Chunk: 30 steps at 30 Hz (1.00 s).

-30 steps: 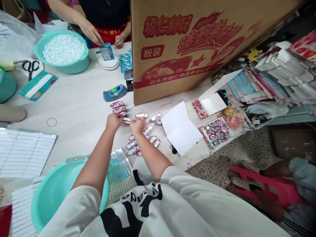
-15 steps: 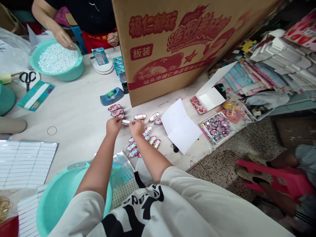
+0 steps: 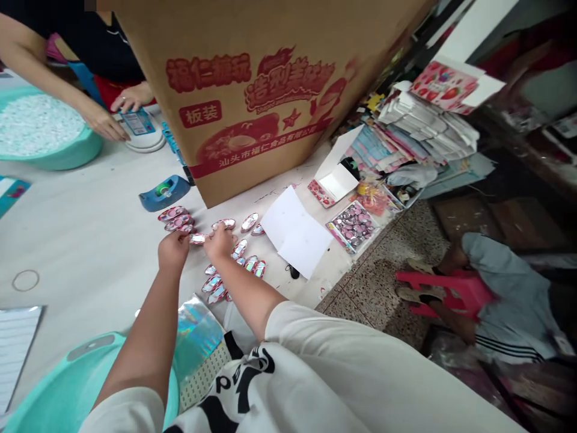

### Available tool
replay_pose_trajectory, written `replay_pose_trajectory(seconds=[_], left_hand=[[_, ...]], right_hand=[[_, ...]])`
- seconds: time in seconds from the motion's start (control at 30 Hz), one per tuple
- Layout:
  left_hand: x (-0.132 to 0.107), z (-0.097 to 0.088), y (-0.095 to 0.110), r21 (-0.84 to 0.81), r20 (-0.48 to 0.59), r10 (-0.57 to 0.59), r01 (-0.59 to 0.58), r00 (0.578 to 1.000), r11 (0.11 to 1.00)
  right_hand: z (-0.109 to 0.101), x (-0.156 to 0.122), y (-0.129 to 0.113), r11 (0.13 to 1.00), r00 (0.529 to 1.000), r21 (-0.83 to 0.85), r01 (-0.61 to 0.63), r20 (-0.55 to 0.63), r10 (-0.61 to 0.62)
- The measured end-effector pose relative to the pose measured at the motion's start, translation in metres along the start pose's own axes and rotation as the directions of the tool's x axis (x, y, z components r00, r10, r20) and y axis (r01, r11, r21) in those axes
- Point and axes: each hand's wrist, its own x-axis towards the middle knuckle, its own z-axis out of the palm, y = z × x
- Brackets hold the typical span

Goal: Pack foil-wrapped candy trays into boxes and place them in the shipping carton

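Where the two bare hands faced each other: a small shiny oval packet [image 3: 197, 239] sat in the narrow gap between the left hand [image 3: 172, 251] and the right hand [image 3: 219, 243], over the white table [image 3: 99, 240]; whether it rested on the surface or was lifted off it, I could not tell.
Packet's long axis: it ran sideways, roughly from one hand to the other, so each set of fingertips met an end and the silvery middle was bare.
Nearer hand: neither had a clear lead; the packet was to the right of the left fingertips and to the left of the right ones.
Left fingers: thumb and forefinger were pinched together on the packet's left end.
Right fingers: they were curled in at the other end, partly hidden by the hand itself; pinch or mere touch, I could not tell.
Beyond the left hand: a short row of red-edged packets [image 3: 175, 219], close by, below a blue tape dispenser [image 3: 164, 193].
Beyond the right hand: another oval packet [image 3: 224, 224], just past the knuckles.
Beside the right forearm: a cluster of packets [image 3: 213, 284], with a white sheet [image 3: 295, 231] farther right.
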Motion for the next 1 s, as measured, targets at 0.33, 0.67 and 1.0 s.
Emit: replay_pose_trajectory(seconds=[0.33, 0.67, 1.0], left_hand=[[-0.014, -0.007, 0.016, -0.087, -0.074, -0.047, 0.04, 0.996, 0.995], [-0.204, 0.019, 0.058, -0.22, -0.139, 0.228, -0.254, 0.964, 0.942], [-0.203, 0.116, 0.194, -0.369, -0.149, 0.36, -0.39, 0.921, 0.844]], right_hand=[[-0.069, -0.003, -0.002, 0.9, 0.9, -0.06, 0.431, 0.102, -0.424], [-0.226, 0.087, 0.12, 0.551, 0.78, -0.566, 0.613, 0.541, -0.313], [-0.287, -0.078, 0.189, 0.555, 0.87, -0.67, 0.493, 0.388, -0.305]])
